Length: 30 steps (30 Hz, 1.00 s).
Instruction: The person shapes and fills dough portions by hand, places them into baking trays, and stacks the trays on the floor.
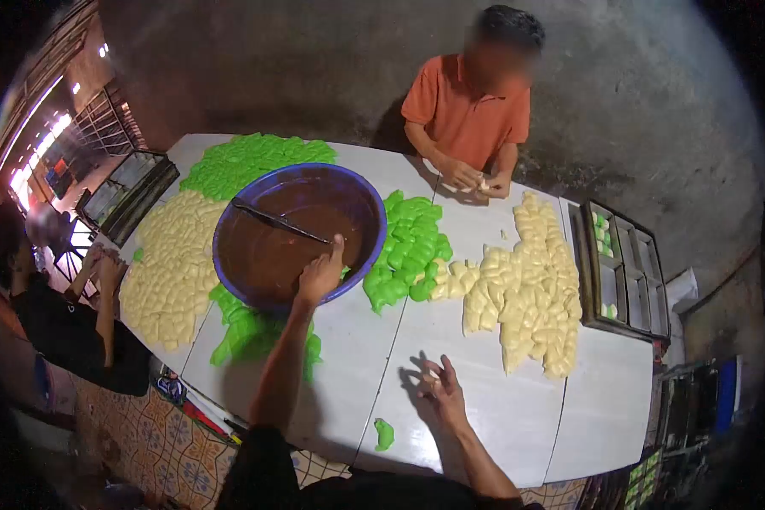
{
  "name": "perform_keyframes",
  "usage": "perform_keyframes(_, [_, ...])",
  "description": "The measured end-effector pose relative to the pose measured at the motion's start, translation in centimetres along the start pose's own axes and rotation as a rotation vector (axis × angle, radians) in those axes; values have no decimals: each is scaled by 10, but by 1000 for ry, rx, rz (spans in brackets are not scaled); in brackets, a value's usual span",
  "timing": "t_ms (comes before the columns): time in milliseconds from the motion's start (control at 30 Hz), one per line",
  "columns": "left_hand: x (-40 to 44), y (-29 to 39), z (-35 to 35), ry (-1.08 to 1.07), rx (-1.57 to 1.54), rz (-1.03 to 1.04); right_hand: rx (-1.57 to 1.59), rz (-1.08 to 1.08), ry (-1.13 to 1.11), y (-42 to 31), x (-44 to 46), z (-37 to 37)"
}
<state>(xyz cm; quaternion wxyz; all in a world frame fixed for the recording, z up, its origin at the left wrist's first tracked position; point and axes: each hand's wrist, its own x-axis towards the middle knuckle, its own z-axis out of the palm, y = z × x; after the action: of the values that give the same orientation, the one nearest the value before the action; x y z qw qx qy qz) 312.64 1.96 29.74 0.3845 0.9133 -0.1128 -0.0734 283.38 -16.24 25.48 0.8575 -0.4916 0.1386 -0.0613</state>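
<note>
Over the round plastic basin [377, 223], left fingers [338, 249], grip unclear; above smooth tabletop [608, 399], right fingers [450, 374] splayed

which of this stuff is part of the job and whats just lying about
Seemingly part of the job:
blue basin, under the left hand
dark stick across it
green dough
cream dough
divided tray, partly filled

Seemingly just lying about:
red item, lower left, unclear
blue panel, lower right

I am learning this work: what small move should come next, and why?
Perhaps the right hand should reach for the small green piece: the hand looks open and empty, and the piece lies alone nearby, while the left hand is over the blue bowl.
</note>
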Motion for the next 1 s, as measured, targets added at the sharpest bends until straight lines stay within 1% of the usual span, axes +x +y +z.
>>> perform_keyframes(33, [-27, 9, 2, 72, -69, 83, -3, -16, -47, -2, 3, 2])
perform_keyframes(67, [-49, 12, 11, 13, -298, 66, -6, -33, -93, -1, 3, 1])
perform_keyframes(100, [-71, 19, 19, -50, -525, 44, 123, 39, 0, 15, 8, -6])
perform_keyframes(133, [-110, 42, 23, -355, -862, 14, 300, 156, -55, 9, 9, -5])
perform_keyframes(167, [-149, 64, 26, -658, -1140, -112, 441, 238, -85, 6, 7, -3])
perform_keyframes(200, [-173, 68, 44, -768, -1325, -200, 585, 316, -114, 6, 3, -3])
perform_keyframes(233, [-196, 75, 64, -569, -1290, -281, 401, 323, -26, 4, 0, -7])
perform_keyframes(267, [-215, 75, 78, -419, -1281, -285, 218, 335, 68, 1, -8, -14])
perform_keyframes(333, [-241, 88, 85, -278, -1291, -380, -177, 106, 147, 1, -27, -21])
perform_keyframes(400, [-258, 93, 97, -231, -1251, -443, -615, -374, 107, -8, -47, -16])
perform_keyframes(433, [-264, 95, 97, -277, -1312, -440, -894, -584, 120, -18, -57, -12])
perform_keyframes(533, [-275, 62, 130, -248, -613, 203, -982, -719, -86, -21, -70, -38])
perform_keyframes(567, [-284, 78, 126, -345, -858, 18, -812, -635, -64, -27, -74, -39])
perform_keyframes(667, [-298, 93, 129, -388, -980, -15, -379, -531, 100, -31, -80, -48])
perform_keyframes(700, [-302, 101, 127, -393, -1023, -37, -476, -475, 116, -41, -87, -49])
perform_keyframes(800, [-304, 96, 141, -342, -895, -57, -610, -563, -21, -42, -101, -42])
perform_keyframes(833, [-304, 98, 142, -352, -799, -105, -715, -575, -57, -49, -110, -40])
perform_keyframes(933, [-315, 102, 158, -211, -973, -112, -711, -311, -18, -31, -111, -65])
perform_keyframes(967, [-317, 98, 160, -297, -926, -194, -738, -335, -25, -24, -110, -71])
perform_keyframes(1000, [-318, 84, 169, -274, -864, -111, -749, -392, 39, -25, -110, -68])
